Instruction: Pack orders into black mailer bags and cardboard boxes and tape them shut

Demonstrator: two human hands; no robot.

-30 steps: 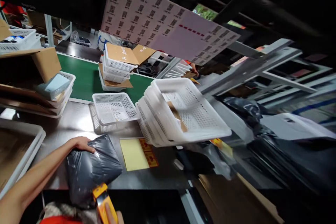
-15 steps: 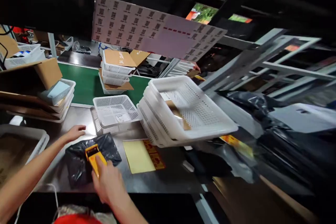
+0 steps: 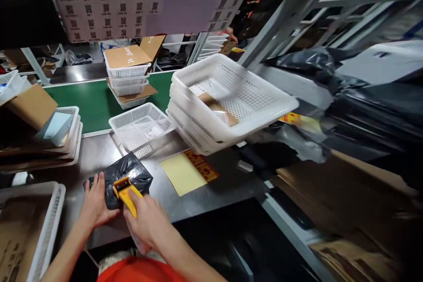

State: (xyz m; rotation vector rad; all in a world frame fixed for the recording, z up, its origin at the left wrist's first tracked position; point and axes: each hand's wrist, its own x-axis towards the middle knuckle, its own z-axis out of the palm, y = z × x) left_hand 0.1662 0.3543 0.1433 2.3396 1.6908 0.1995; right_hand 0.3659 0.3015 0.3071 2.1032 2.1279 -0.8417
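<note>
A crumpled black plastic parcel (image 3: 127, 171) lies on the steel table (image 3: 228, 180) near its front edge. My left hand (image 3: 94, 200) rests flat on the parcel's left side, fingers spread. My right hand (image 3: 147, 222) grips a yellow hand-held scanner (image 3: 127, 191), whose head is pressed against the parcel's front. Right of the parcel a yellow sheet with a red-and-yellow label strip (image 3: 188, 172) lies flat on the table.
A tilted stack of white perforated baskets (image 3: 228, 101) overhangs the table at centre. A single basket (image 3: 142, 128) sits behind the parcel, more baskets on the green conveyor (image 3: 92, 101). A basket with cardboard (image 3: 29, 224) is at the left; black bags pile at the right.
The view has tilted down and swung. My left hand came back from the table onto the parcel's left side. My right hand kept the scanner on the parcel, which looks more bunched.
</note>
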